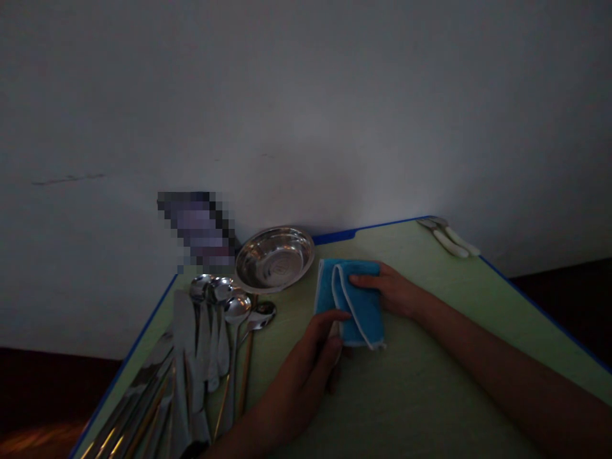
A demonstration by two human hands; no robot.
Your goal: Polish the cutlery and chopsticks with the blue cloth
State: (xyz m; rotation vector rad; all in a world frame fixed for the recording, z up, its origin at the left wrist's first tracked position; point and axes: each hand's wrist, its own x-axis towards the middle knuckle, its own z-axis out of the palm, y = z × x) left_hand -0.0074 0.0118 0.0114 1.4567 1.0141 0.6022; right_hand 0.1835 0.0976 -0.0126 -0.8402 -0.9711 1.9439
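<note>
One folded blue cloth (364,308), long axis forward, in grip of left hand (310,357) and right hand (400,293)

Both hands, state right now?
Left hand: partly curled, touching the blue cloth; whether it grips can't be told.
Right hand: closed, holding the blue cloth.

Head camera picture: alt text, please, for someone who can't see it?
A person's right hand holds a folded blue cloth over a green table, the left hand touching the cloth. A metal bowl, spoons and other cutlery lie to the left; two white-handled utensils lie far right.
</note>
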